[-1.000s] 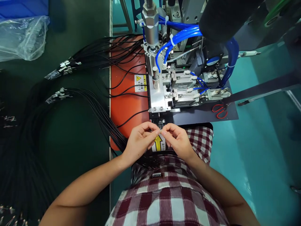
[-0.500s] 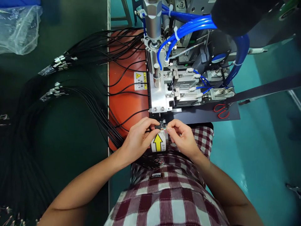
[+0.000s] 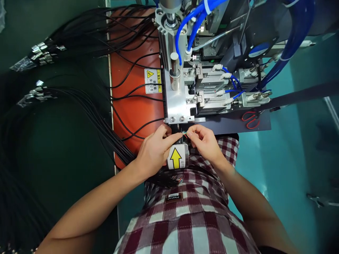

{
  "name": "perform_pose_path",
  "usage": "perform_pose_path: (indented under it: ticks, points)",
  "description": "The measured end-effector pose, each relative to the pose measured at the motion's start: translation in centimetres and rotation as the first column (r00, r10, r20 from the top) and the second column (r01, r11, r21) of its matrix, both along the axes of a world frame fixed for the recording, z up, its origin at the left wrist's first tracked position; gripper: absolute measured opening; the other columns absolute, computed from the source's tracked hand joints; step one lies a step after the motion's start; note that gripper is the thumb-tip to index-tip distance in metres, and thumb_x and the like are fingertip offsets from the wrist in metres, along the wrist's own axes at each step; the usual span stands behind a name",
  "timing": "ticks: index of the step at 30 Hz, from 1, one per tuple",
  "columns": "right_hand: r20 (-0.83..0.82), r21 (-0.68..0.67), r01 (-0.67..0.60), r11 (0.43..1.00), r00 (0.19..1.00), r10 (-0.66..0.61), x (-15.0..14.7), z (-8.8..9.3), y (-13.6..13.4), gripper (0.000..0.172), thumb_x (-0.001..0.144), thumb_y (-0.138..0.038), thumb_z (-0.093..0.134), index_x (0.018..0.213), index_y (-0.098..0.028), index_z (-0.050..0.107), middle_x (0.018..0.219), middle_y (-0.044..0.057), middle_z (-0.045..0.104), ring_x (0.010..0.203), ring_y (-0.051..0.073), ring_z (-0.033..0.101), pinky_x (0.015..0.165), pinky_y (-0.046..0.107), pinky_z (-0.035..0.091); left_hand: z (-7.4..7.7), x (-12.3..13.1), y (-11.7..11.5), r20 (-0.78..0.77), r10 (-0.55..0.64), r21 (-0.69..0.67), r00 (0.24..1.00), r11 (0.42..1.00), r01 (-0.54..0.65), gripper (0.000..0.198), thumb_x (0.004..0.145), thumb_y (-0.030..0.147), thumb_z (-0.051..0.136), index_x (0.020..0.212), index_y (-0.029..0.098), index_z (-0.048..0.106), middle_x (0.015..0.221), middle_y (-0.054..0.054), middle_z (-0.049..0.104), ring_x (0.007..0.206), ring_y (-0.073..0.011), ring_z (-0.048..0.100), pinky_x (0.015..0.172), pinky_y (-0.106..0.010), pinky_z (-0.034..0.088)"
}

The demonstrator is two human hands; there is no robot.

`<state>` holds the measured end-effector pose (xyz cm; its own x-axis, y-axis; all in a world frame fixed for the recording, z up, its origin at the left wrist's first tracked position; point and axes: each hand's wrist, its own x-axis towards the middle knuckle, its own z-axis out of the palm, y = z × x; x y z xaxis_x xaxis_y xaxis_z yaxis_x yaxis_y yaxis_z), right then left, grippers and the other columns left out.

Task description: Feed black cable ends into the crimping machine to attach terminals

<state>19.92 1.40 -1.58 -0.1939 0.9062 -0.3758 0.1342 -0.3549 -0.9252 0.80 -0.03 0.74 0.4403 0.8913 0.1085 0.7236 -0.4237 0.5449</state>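
Evidently the fine coloured wires (image 3: 184,134) sit at the near edge of the machine, just beyond the arrow label (image 3: 176,157), though they are so small that only hints of green and red can be made out. The right hand (image 3: 206,144) has its thumb and fingertips pinched narrowly on them. The left hand (image 3: 156,151) stretches one digit to the wires, its tip at or against them; its other fingers curl out of sight by the near edge of the orange cover (image 3: 132,116), and I cannot tell whether they grip anything.

The lower cable bundle (image 3: 92,114) crosses the right edge of the bench (image 3: 66,158) and passes out of sight behind the left hand. An upper cable bundle (image 3: 79,33) crosses farther along that edge. Dark cables (image 3: 164,177) by the checked garment (image 3: 190,208) are partly covered by the left hand and forearm.

Red-handled scissors (image 3: 256,115) lie near the right edge of the grey plate (image 3: 227,123), their blades hard to discern. The top of the frame cuts off the metal cylinder (image 3: 171,4) and blue hoses (image 3: 298,31).
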Motion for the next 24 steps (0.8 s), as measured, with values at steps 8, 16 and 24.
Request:
perform_pose_path:
  ticks: [8, 16, 24]
  points:
    - [0.007, -0.002, 0.001, 1.0, 1.0, -0.001, 0.01, -0.11, -0.04, 0.024, 0.085, -0.039, 0.059, 0.077, -0.017, 0.056, 0.056, -0.005, 0.045, 0.049, 0.009, 0.037, 0.045, 0.023, 0.027, -0.36, 0.11, -0.15, -0.039, 0.017, 0.018, 0.999, 1.0, -0.016, 0.032, 0.094, 0.022, 0.044, 0.116, 0.022, 0.067, 0.09, -0.005, 0.052, 0.073, -0.0137, 0.053, 0.063, -0.023, 0.046]
    - [0.033, 0.013, 0.009, 1.0, 0.999, -0.009, 0.0, -0.2, -0.29, 0.023, 0.086, -0.04, 0.058, 0.078, -0.018, 0.055, 0.058, -0.005, 0.044, 0.049, 0.009, 0.038, 0.045, 0.023, 0.028, -0.52, 0.25, -0.3, -0.112, 0.021, 0.099, 0.993, 0.995, -0.01, 0.032, 0.093, 0.022, 0.043, 0.116, 0.024, 0.065, 0.09, -0.005, 0.054, 0.076, -0.0152, 0.054, 0.061, -0.022, 0.046]
    - [0.094, 0.1, 0.027, 0.995, 0.995, -0.037, -0.25, -1.0, -0.89, 0.018, 0.089, -0.034, 0.055, 0.081, -0.019, 0.055, 0.064, -0.004, 0.045, 0.053, 0.01, 0.041, 0.049, 0.024, 0.034, -0.48, 0.47, -0.36, -0.15, 0.02, 0.155, 0.989, 0.988, 0.003, 0.032, 0.092, 0.019, 0.044, 0.115, 0.023, 0.066, 0.091, -0.007, 0.054, 0.073, -0.0163, 0.053, 0.058, -0.024, 0.042]
